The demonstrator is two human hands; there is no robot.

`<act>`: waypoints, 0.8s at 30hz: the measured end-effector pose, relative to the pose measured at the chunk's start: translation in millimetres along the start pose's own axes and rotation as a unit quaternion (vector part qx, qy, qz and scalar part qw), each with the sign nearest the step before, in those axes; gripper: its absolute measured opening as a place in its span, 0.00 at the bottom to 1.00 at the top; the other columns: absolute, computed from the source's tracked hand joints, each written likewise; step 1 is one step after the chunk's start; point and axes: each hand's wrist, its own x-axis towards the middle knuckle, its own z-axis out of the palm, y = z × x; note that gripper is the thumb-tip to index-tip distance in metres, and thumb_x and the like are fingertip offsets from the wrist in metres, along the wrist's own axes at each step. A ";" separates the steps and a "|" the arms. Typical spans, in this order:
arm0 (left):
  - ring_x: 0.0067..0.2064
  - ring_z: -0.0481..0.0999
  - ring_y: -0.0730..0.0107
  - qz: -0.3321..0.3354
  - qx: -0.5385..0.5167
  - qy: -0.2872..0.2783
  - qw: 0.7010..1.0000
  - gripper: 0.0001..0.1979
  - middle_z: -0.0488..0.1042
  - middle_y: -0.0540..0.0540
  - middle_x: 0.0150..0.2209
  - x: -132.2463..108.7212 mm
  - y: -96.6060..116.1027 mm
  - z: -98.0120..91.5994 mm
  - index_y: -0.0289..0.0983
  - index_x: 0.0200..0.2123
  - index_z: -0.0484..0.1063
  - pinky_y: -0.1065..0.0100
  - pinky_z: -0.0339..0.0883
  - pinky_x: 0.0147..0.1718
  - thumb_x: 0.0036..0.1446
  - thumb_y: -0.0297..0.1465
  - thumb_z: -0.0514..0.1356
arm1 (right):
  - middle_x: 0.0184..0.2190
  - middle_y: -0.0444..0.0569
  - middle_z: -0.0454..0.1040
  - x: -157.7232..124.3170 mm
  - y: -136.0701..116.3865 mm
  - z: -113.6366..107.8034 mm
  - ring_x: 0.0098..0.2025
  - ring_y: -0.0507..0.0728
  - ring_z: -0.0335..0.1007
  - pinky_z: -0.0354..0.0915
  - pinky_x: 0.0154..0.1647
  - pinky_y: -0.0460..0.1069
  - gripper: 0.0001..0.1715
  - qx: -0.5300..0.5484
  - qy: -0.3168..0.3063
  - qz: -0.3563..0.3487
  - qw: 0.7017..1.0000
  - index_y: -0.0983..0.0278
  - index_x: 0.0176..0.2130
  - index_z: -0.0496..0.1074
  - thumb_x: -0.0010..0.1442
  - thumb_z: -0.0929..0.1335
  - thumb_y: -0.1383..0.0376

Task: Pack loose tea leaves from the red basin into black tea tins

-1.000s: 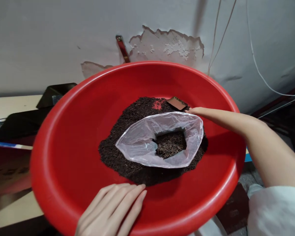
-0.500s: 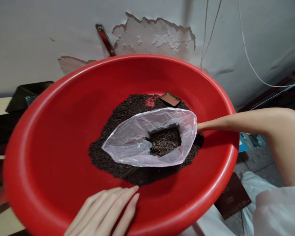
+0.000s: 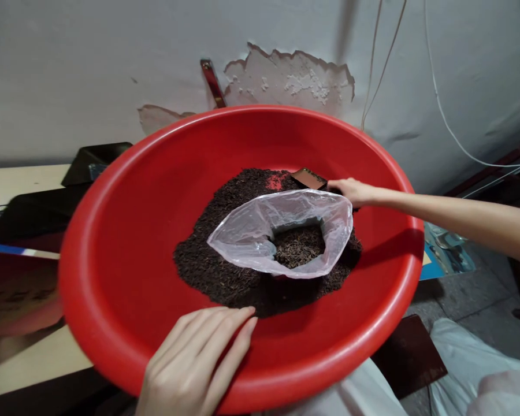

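Observation:
A large red plastic basin (image 3: pixel 125 231) holds a spread heap of dark dried leaves (image 3: pixel 212 260) that look like loose tea. On the heap stands a clear plastic bag (image 3: pixel 242 231), its mouth wide, with more leaves (image 3: pixel 301 245) inside. A small brown scoop-like piece (image 3: pixel 309 178) lies behind the bag. My right hand (image 3: pixel 353 192) reaches past the bag's right side, fingertips at the brown piece's right end. Its lower fingers are hidden behind the bag, so its grip is unclear. My left hand (image 3: pixel 199 352) is open over the near rim, fingers stretched toward the heap.
The white wall (image 3: pixel 69 75) behind has peeling plaster and hanging cords (image 3: pixel 372 63). Dark containers (image 3: pixel 95 159) stand on a pale table (image 3: pixel 13 179) at left. A dark red-brown flat item (image 3: pixel 409 355) lies low at right, near the tiled floor (image 3: pixel 487 289).
My right hand has come out from behind the bag and moved back toward the brown piece. My left hand keeps its place at the near rim. The view has shifted left.

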 end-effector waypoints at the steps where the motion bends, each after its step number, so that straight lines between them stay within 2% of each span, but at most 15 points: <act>1: 0.36 0.74 0.65 -0.006 -0.003 0.000 1.000 0.10 0.77 0.47 0.37 2.2 1.1 -0.5 0.37 0.41 0.70 0.62 0.65 0.40 0.64 0.30 0.49 | 0.42 0.52 0.74 -1.5 -2.0 -14.4 0.43 0.60 0.70 0.66 0.41 0.50 0.25 0.006 0.027 -0.012 1.000 0.64 0.47 0.69 0.47 0.71 0.63; 5: 0.33 0.74 0.67 0.002 -0.002 -0.005 1.000 0.11 0.77 0.47 0.34 13.2 6.2 -3.0 0.36 0.38 0.69 0.65 0.63 0.37 0.65 0.30 0.47 | 0.37 0.47 0.73 -25.6 -27.7 -73.5 0.40 0.59 0.68 0.66 0.37 0.50 0.25 0.021 0.156 -0.087 0.984 0.63 0.44 0.68 0.45 0.72 0.61; 8: 0.32 0.74 0.69 0.006 -0.001 0.002 1.000 0.11 0.77 0.48 0.32 20.0 9.2 -4.8 0.35 0.36 0.68 0.66 0.63 0.36 0.65 0.30 0.47 | 0.35 0.44 0.72 -49.0 -61.0 -98.8 0.37 0.57 0.68 0.64 0.31 0.48 0.22 0.022 0.176 -0.142 0.974 0.59 0.42 0.67 0.45 0.72 0.61; 12: 0.31 0.73 0.70 0.000 -0.005 0.004 1.000 0.10 0.76 0.48 0.32 21.0 10.3 -5.1 0.34 0.37 0.69 0.67 0.62 0.36 0.64 0.30 0.49 | 0.35 0.42 0.72 -65.9 -96.2 -97.4 0.36 0.55 0.68 0.61 0.29 0.47 0.21 0.009 0.146 -0.213 0.966 0.58 0.40 0.66 0.45 0.72 0.63; 16: 0.32 0.73 0.69 -0.004 -0.001 -0.009 1.000 0.09 0.76 0.47 0.33 18.0 9.2 -4.6 0.34 0.38 0.69 0.66 0.62 0.37 0.64 0.29 0.50 | 0.38 0.42 0.72 -65.8 -105.7 -79.6 0.38 0.54 0.67 0.61 0.31 0.45 0.23 -0.003 0.086 -0.250 0.964 0.59 0.43 0.67 0.46 0.73 0.62; 20: 0.32 0.74 0.70 -0.001 -0.003 -0.003 1.000 0.09 0.76 0.48 0.32 17.8 9.6 -4.8 0.34 0.37 0.68 0.66 0.62 0.36 0.64 0.29 0.49 | 0.39 0.44 0.72 -69.6 -105.7 -79.9 0.37 0.53 0.68 0.61 0.30 0.45 0.26 0.011 0.073 -0.232 0.970 0.60 0.44 0.67 0.46 0.73 0.57; 24: 0.32 0.73 0.70 0.004 -0.006 0.003 1.000 0.09 0.76 0.48 0.32 19.0 10.5 -5.6 0.34 0.37 0.68 0.66 0.62 0.37 0.65 0.29 0.49 | 0.35 0.46 0.73 -63.2 -93.4 -95.4 0.31 0.51 0.69 0.62 0.28 0.45 0.17 0.057 0.099 -0.188 0.976 0.63 0.40 0.68 0.54 0.69 0.56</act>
